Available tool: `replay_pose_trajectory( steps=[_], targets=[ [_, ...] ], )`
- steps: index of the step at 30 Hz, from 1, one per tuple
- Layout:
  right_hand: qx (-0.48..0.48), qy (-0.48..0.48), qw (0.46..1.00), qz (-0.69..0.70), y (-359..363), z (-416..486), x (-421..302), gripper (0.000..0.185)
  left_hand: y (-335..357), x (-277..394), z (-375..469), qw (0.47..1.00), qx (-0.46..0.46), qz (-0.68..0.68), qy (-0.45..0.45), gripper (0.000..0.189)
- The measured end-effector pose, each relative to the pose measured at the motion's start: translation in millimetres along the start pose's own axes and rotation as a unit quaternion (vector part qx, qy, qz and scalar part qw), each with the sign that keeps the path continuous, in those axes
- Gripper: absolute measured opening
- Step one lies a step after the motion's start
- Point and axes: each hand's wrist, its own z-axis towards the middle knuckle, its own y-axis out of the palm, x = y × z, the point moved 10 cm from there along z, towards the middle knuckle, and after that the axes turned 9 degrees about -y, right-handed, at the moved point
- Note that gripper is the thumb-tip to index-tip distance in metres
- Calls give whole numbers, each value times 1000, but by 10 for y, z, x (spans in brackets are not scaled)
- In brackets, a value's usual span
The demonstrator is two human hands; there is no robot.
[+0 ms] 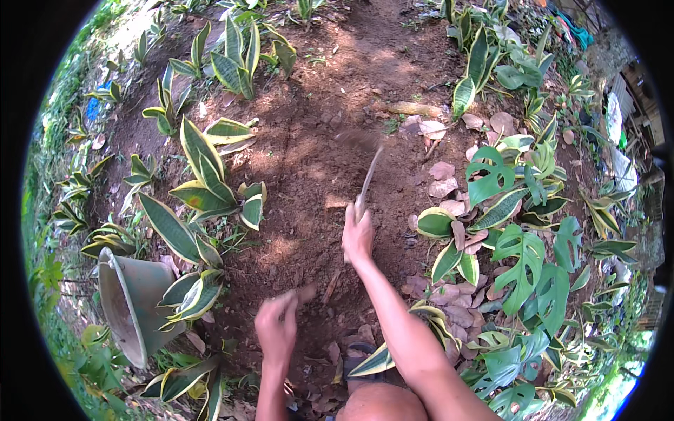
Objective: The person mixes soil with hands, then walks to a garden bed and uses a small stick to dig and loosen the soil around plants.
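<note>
My right hand is closed around the handle of a small hand tool, held out over the brown soil. The tool's head is blurred, so its kind cannot be told. Lower and to the left, my left hand is bent above the soil. A blurred brownish shape extends from its fingers, and whether it is a held thing or a finger cannot be told. A stick lies on the ground between my hands.
Variegated snake plants line the left side, near a tilted, dirty bucket. Monstera leaves, more snake plants and dry leaves lie to the right. A piece of wood rests farther ahead. My knee is at the bottom.
</note>
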Motion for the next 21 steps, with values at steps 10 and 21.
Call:
replay_pose_trajectory(
  steps=[10, 21],
  targets=[
    [49, -49, 985, -161, 112, 2047, -640, 69, -543, -2468, -2984, 837, -406, 316, -187, 27],
    [-15, -2, 976, -219, -134, 564, 137, 66, -1143, -2274, -2904, 799, -489, 305, -172, 60]
  ],
)
